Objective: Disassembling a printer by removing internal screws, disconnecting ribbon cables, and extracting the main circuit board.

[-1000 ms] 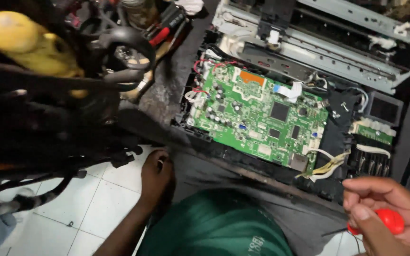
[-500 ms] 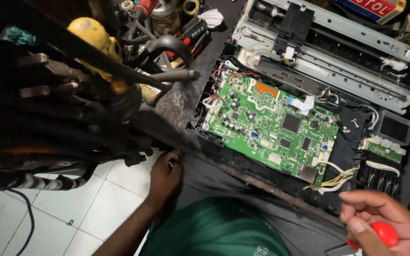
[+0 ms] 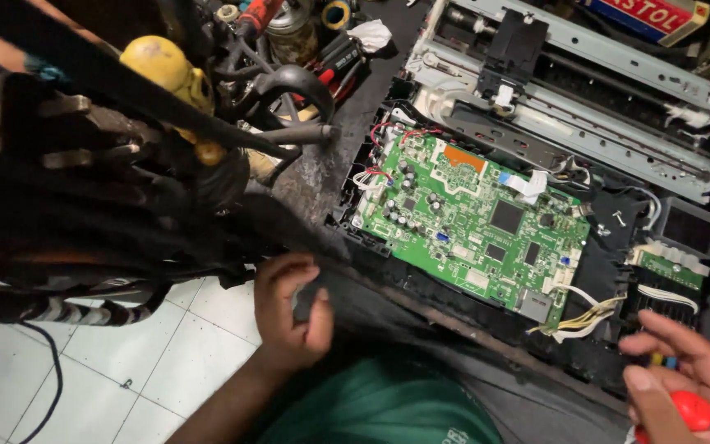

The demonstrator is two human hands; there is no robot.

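Left hand (image 3: 289,308) curled, gripped the dark table edge (image 3: 388,292). Right hand (image 3: 684,382) closed around a red-handled screwdriver (image 3: 688,409) beside the green circuit board (image 3: 474,218).

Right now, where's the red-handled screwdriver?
In the head view, the red-handled screwdriver is at the bottom right corner, gripped in the right hand, just below the green circuit board of the opened printer.
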